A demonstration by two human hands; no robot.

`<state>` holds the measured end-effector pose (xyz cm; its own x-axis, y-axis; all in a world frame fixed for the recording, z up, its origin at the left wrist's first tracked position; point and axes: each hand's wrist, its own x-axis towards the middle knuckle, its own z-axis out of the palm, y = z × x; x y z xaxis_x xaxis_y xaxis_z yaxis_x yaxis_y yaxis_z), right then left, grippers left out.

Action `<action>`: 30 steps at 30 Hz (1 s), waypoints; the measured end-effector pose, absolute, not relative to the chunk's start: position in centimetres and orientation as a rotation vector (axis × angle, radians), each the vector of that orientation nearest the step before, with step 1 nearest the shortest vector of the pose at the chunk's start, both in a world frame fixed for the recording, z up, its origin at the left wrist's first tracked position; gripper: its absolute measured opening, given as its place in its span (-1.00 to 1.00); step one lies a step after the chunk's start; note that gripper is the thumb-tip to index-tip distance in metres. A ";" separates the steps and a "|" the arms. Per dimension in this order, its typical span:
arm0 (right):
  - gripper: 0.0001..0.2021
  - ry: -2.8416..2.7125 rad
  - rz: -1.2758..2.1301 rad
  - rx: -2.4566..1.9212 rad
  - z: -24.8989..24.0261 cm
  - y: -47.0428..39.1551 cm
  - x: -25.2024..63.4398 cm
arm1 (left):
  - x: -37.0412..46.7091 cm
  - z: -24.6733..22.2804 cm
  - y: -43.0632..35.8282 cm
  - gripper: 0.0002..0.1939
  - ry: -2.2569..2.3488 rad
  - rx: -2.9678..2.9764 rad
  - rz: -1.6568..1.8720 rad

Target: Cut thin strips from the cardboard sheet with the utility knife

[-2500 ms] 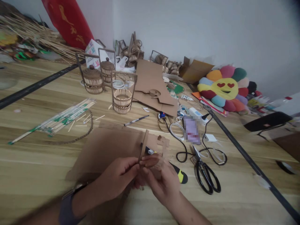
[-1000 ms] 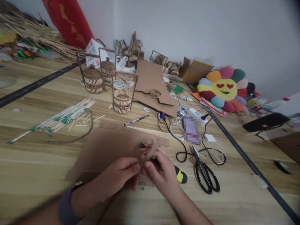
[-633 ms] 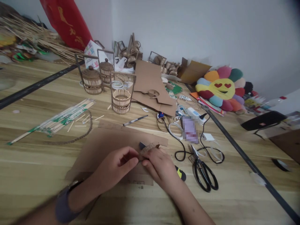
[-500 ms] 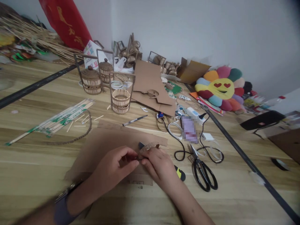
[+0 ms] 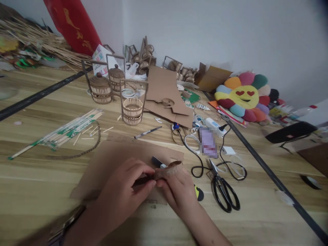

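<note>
At lower centre, the left hand and right hand pinched a seemingly unattached brown strip, while upper-left lidded baskets looked finished and the open basket lidless.

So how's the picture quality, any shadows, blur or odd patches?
Head view: dim light, with a dark corner at top right; head view: soft shadow on the cardboard sheet beside the left hand; head view: slight blur, the brown strip at the right hand lacking fine detail; head view: the purple phone-like item partly pixelated.
</note>
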<state>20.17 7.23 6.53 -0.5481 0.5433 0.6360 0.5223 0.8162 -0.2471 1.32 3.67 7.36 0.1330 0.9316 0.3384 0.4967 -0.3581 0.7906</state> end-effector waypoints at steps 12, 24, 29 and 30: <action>-0.85 -2.169 0.100 -0.655 6.5 7.3 20.3 | 0.9 8.5 3.8 -0.91 1.254 2.126 1.084; -0.84 -2.218 0.113 -0.586 5.9 8.0 20.0 | 0.6 8.0 4.7 -0.89 1.134 2.158 0.976; -0.80 -2.231 0.194 -0.623 5.9 8.0 20.2 | 0.9 7.6 4.6 -0.85 1.140 1.982 1.012; -0.78 -2.225 0.228 -0.627 5.9 8.0 20.2 | 0.8 7.5 4.6 -0.86 1.136 1.890 0.988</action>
<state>20.23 8.01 5.88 -0.5608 0.5070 0.6546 0.3637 0.8611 -0.3554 0.82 4.60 7.53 0.3209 0.9143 0.2471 0.3717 -0.3615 0.8550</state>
